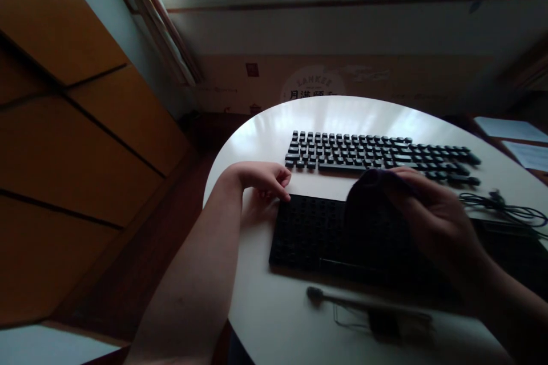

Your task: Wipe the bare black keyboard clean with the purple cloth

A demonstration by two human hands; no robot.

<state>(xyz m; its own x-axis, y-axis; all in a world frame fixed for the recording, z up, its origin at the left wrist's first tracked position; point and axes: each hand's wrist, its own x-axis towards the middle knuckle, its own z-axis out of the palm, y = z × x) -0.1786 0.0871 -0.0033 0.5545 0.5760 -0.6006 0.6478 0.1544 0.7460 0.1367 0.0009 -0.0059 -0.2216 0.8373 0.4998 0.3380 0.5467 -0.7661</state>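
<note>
A black keyboard base [308,228] without keycaps lies across the table's near side. At its upper left corner, my left hand [272,179] has its fingers curled in and its thumb pressed on the edge. My right hand [440,217] is closed on a dark cloth [372,211], bunched over the middle of the keyboard base and hiding part of it. Slight blur covers this hand. Black keycaps [351,151] stand in keyboard order behind the base. In front lies a toothbrush [314,295] with dark bristles, beside a wire tool with a black handle [384,324].
The round white table [252,137] has a coiled black cable [509,208] on its right. Papers [514,128] lie beyond the right edge. Behind the table are a printed cardboard panel [363,74] and windows; wooden cabinets [85,125] stand at left.
</note>
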